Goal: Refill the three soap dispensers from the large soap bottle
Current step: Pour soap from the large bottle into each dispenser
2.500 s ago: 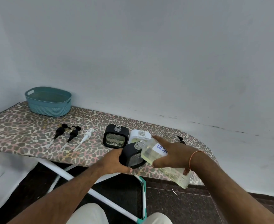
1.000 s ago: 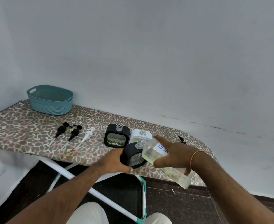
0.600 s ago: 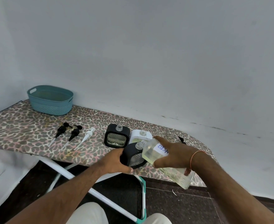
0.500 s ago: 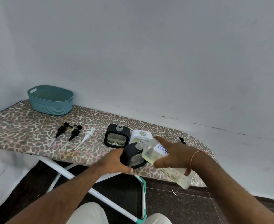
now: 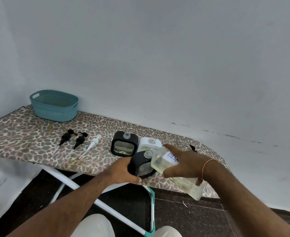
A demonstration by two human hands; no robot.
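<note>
large soap bottle (image 5: 159, 164) tilted (yellowish liquid) | mouth at black dispenser (image 5: 141, 165) neck

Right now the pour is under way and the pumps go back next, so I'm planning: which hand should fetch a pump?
Left. The left hand only steadies the black dispenser and is nearer the pumps. The right hand grips the tilted soap bottle.

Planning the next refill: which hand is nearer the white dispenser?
Right. The right hand, holding the large soap bottle, is just in front of the white dispenser; the left hand grips the nearer black dispenser.
</note>
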